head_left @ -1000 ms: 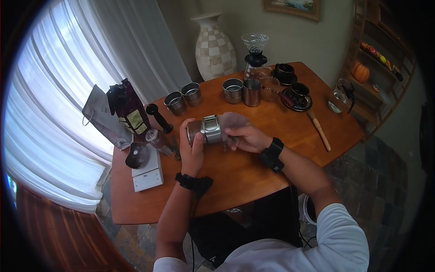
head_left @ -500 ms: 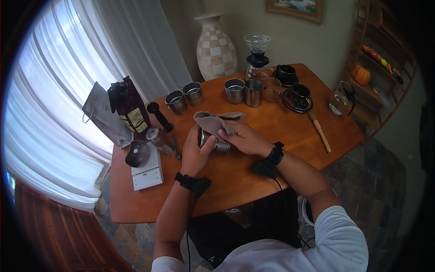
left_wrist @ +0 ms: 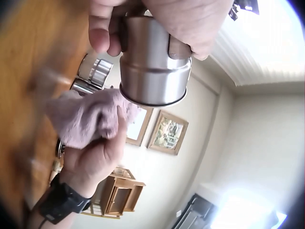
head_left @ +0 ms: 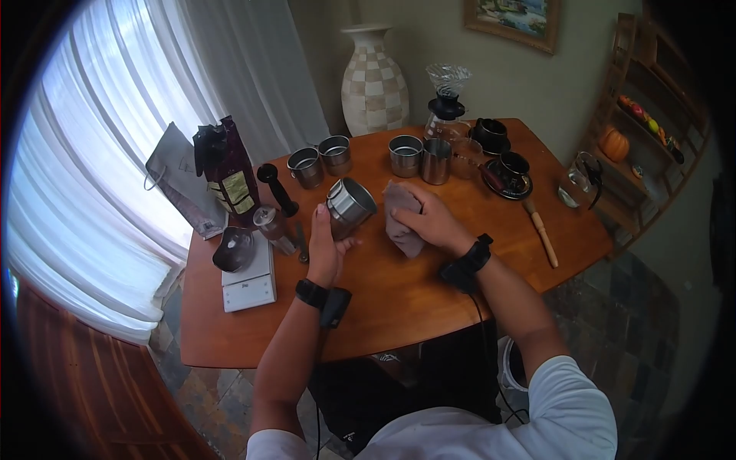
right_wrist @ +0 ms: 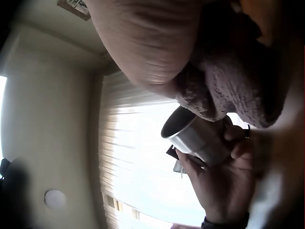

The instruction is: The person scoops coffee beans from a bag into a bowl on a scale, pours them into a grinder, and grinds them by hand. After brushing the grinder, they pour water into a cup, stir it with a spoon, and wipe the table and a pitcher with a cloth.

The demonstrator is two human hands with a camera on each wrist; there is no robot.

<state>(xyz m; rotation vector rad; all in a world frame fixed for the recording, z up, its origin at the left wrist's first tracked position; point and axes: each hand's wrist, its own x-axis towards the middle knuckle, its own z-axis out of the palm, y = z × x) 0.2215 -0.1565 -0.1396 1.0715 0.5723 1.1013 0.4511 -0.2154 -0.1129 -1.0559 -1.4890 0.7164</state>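
A stainless steel cup (head_left: 350,208) is held in my left hand (head_left: 328,251) above the table, tilted with its open mouth up and to the right. In the left wrist view the thumb and fingers grip the cup (left_wrist: 155,71) around its side. To the right of it, apart from the cup, my right hand (head_left: 438,222) grips a bunched greyish-pink cloth (head_left: 401,228). The right wrist view has the cloth (right_wrist: 238,81) close up, with the cup (right_wrist: 200,141) beyond it. Part of the right fingers is hidden behind the cloth.
Several more steel cups (head_left: 305,166) and a steel pitcher (head_left: 437,162) stand behind the hands. At left are a white scale (head_left: 251,287), a dark bag (head_left: 230,184) and a black-handled tool (head_left: 277,190). A wooden-handled brush (head_left: 543,234) and black cups (head_left: 512,165) lie right.
Half a second ago the cloth covered the cup's mouth with both hands together. Now the right hand has drawn the cloth away rightward, and the left hand has tipped the cup mouth-up.
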